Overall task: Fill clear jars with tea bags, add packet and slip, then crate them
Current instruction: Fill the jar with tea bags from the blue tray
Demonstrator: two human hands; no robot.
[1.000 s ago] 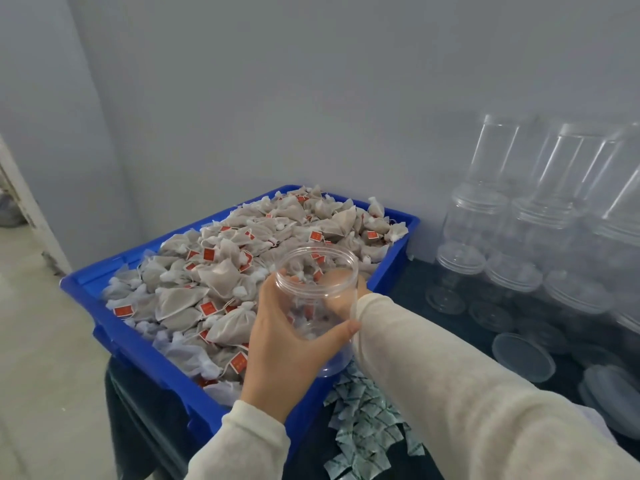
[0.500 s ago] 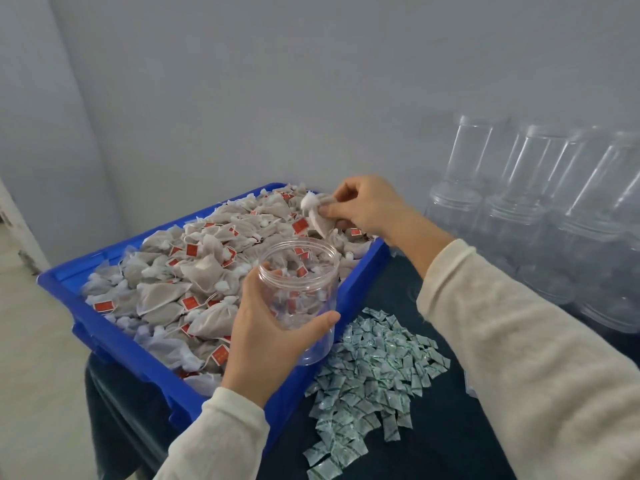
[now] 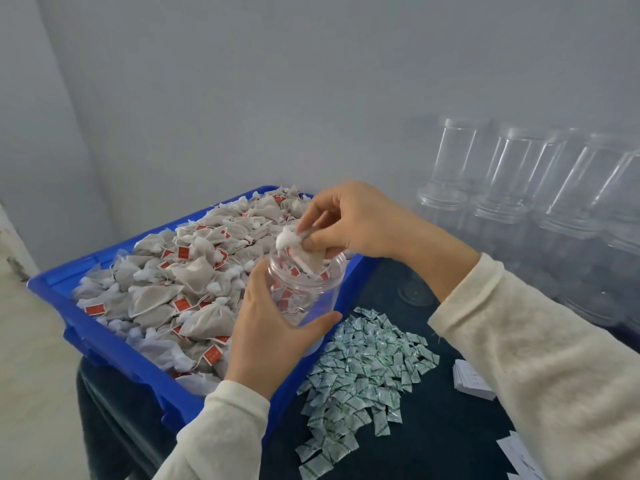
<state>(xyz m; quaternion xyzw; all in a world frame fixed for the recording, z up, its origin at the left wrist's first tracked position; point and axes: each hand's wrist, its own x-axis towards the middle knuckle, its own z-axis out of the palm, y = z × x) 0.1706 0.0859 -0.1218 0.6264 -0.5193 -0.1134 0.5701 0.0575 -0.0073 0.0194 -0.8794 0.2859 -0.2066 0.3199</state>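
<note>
Nearest you, on the dark bench [image 3: 450, 427], lies a loose heap of small green-printed packets [image 3: 360, 372], with white slips [image 3: 472, 377] stacked just beside it on the right. Above the heap, your left hand [image 3: 273, 327] is wrapped round a clear jar [image 3: 304, 289], holding it upright over the near corner of the blue bin [image 3: 114, 351]. Your right hand [image 3: 349, 223] pinches one tea bag [image 3: 304, 254] by its gathered white top, its body already dipping through the jar's mouth. A few red-tagged bags seem to lie inside, so I judge you are early in the filling step; packet and slip are not yet due. Next, let the bag drop clear of the rim, then reach back into the bin for another, keeping the jar steady and its mouth level. Beyond your hands the bin is heaped with tea bags [image 3: 180, 282]. To the far right, empty jars [image 3: 519, 188] stand stacked against a plain pale wall [image 3: 277, 81].
</note>
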